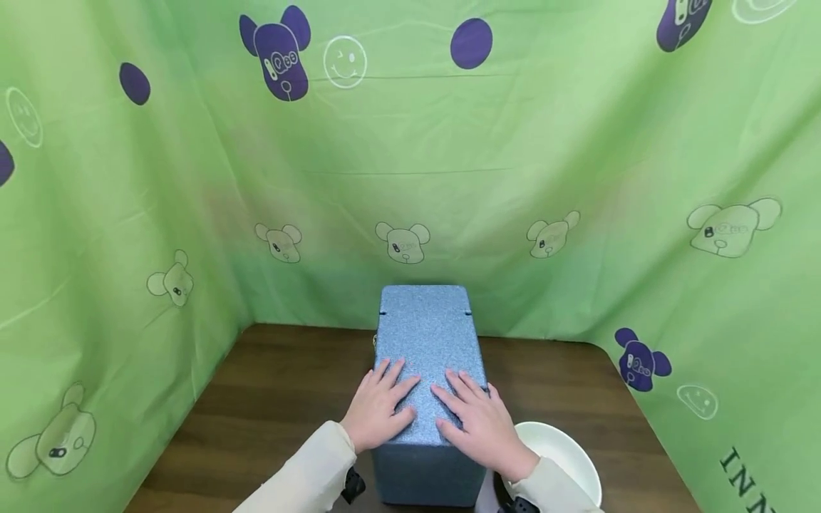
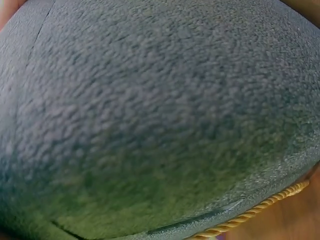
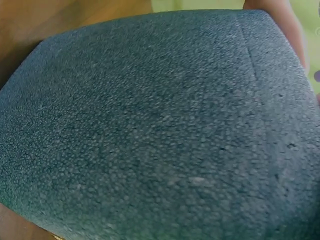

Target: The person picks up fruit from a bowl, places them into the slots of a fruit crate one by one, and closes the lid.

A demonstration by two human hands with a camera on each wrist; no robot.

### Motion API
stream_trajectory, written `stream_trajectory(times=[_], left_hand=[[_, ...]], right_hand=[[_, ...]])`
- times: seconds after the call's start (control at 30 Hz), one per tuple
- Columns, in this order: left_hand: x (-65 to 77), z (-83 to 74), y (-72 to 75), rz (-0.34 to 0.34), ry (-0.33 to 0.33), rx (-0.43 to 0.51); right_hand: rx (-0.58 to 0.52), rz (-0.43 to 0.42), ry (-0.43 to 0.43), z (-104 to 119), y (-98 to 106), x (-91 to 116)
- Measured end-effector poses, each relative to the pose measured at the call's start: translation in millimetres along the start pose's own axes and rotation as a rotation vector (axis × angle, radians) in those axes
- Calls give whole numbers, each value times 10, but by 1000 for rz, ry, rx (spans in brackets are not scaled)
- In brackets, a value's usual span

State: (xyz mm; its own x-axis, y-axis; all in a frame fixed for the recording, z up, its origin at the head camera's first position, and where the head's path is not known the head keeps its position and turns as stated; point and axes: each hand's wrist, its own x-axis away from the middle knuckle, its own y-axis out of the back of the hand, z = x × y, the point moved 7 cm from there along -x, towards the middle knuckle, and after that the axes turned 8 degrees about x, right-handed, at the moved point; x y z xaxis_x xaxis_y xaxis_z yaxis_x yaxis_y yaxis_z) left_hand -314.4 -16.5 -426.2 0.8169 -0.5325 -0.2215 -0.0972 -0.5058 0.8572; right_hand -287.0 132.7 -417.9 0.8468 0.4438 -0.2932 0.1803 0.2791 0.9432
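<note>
A long blue-grey foam box [image 1: 426, 328] with a lid stands lengthwise on the table, its speckled side [image 2: 165, 90] filling the left wrist view and another face [image 3: 150, 120] filling the right wrist view. On the near left part of the lid rests my left hand [image 1: 380, 407], its fingers spread. My right hand [image 1: 477, 420] lies across the near right part with fingers spread too. Neither hand grips anything. A twisted yellow rope [image 2: 260, 207] runs along the box's side in the left wrist view.
To the right of the box, a white bowl [image 1: 580, 467] sits partly behind my right forearm. The brown wooden table [image 1: 276, 385] extends on both sides. Green printed curtains [image 1: 410, 142] enclose the back and sides.
</note>
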Motion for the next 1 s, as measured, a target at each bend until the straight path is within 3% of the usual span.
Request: stream_trajectory(times=[0.17, 0.37, 0.57, 0.7, 0.87, 1.0], left_hand=[[-76, 94, 61, 47, 8, 25], [-263, 308, 198, -4, 84, 96], [-411, 362, 117, 32, 181, 89], [-430, 340, 46, 23, 206, 98], [-406, 364, 98, -31, 215, 95], [-368, 375, 123, -33, 199, 100]], right_hand=[[-79, 53, 9, -154, 34, -45], [-71, 67, -46, -442, 55, -273], [21, 74, 8, -528, 59, -444], [80, 85, 42, -529, 25, -458], [19, 83, 39, -512, -34, -508], [4, 84, 20, -505, -80, -525]])
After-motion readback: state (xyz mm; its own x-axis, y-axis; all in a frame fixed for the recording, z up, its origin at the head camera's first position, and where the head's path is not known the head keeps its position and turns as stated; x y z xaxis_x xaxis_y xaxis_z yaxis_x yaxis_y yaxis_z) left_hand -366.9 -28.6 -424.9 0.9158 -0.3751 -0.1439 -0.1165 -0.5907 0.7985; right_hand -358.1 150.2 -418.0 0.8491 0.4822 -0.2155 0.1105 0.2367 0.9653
